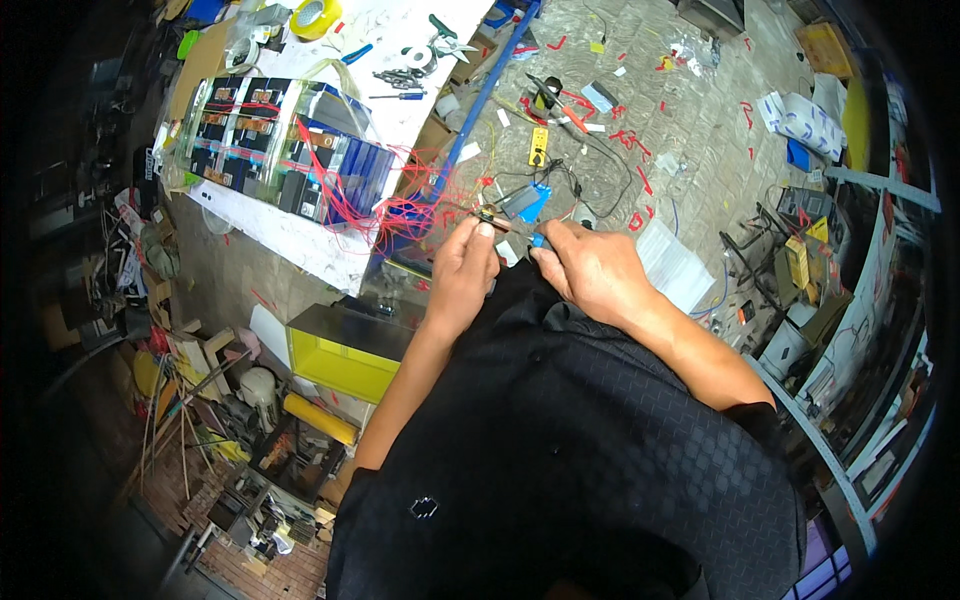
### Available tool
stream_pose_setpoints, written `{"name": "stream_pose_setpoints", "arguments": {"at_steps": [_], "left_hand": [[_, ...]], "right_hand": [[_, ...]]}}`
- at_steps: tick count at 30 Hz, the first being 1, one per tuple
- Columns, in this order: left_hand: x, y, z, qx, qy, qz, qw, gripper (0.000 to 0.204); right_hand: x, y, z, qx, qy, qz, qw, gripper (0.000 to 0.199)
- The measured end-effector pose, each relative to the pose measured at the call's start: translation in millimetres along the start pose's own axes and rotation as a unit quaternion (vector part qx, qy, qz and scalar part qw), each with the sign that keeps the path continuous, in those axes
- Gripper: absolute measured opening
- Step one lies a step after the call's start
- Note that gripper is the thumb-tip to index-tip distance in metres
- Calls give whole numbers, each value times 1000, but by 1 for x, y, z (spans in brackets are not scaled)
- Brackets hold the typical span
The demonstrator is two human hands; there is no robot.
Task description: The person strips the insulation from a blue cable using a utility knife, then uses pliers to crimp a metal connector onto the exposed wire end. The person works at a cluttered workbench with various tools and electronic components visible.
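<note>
Far left floor: sticks and wooden offcuts (185, 395) in a loose heap, well apart from both hands
Battery pack (240, 145): lies across the white counter (295, 240); blue and black cells in rows, coppery links on top, pale strips across, a bare white margin between it and the counter's near edge
Yellow-green box (345, 368): on the near side of that edge, beside the left forearm, bounding the room there
Red wires (400, 215): thin and tangled, fanning from the pack's right end over the counter's right edge toward the left hand (465, 270)
Blue bar (487, 92): runs close along the counter's right edge
Left hand grip: thumb and fingers pinch a small dark part (487, 213) at the wires' far end, beyond the counter's edge, with floor behind it
Small part's look: dark with a coppery bit beside it; finer detail too small to tell
Slim tool (537, 240): blue by the fingers, between the hands, pointing toward the small part; cannot tell whether they touch
Right hand (600, 265) grip: thumb and forefinger pressed together on the tool, other fingers curled
Working room: a broad stretch of floor (690, 130) from the blue bar to the metal rack (890, 190), strewn with red scraps, a yellow power strip (538, 147) and dark cables
White sheets (673, 262): on the floor just beyond the right forearm
</note>
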State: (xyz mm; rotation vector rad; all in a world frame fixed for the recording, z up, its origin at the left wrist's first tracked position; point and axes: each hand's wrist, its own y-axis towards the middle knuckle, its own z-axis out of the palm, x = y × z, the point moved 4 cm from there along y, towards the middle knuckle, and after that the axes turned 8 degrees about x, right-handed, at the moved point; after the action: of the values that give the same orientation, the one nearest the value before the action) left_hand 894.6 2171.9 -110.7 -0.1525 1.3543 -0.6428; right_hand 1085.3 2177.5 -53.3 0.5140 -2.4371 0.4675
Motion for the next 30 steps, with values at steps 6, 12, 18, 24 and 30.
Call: {"name": "stream_pose_setpoints", "arguments": {"at_steps": [6, 12, 18, 24, 30], "left_hand": [[-1, -3, -1, 9, -8, -14, 1000, 25], [-3, -4, 1, 4, 10, -17, 1000, 26], [-5, -5, 5, -2, 14, -20, 1000, 28], [-8, -7, 8, -9, 72, -7, 997, 30], [-4, -9, 11, -9, 79, 2, 997, 28]], "right_hand": [[1, -3, -1, -13, -9, -17, 1000, 29], [1, -4, -1, 24, 8, 10, 1000, 29], [1, -4, -1, 5, -12, -3, 1000, 31], [-1, -4, 0, 1, -9, -11, 1000, 30], [-3, 0, 4, 42, 11, 9, 999, 28]]}}
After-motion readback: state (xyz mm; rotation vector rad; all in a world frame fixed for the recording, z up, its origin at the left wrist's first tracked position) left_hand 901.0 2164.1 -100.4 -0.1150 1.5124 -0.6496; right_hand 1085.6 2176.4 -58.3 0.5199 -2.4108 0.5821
